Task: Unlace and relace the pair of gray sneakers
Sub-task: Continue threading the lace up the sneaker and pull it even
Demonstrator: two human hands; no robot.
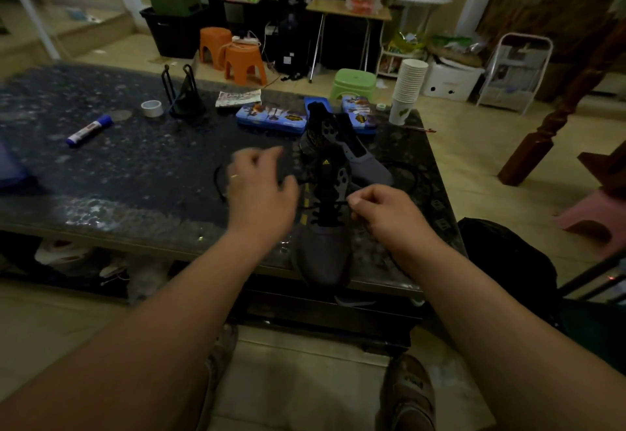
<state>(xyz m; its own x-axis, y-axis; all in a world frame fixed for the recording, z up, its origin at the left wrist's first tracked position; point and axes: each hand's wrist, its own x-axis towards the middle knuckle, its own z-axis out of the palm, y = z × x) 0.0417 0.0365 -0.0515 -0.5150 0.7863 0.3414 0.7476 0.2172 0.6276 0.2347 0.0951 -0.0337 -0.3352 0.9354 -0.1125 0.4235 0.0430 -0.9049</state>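
Bare forearms (pixel 169 295), gold ring (pixel 234 177) (left hand (pixel 261 193)); strapped sandal (pixel 411 393)

Looks like somebody's cluttered living room at home: low dark tabletop (pixel 135 159), orange plastic stools (pixel 244 62), a green one (pixel 352 83), folding chair (pixel 515 71), stacked paper cups (pixel 408 86).

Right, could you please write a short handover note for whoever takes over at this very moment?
Right grip pinches the black lace by the right eyelets of the near sneaker.
Left grip hovers, blurred, left of that shoe; cannot tell if it holds lace.
The near sneaker stands at the table edge, toe toward the person, laced only through its lower eyelets.
The far sneaker lies behind it, apparently laceless.
Left: finish the near one, then lace the far one.
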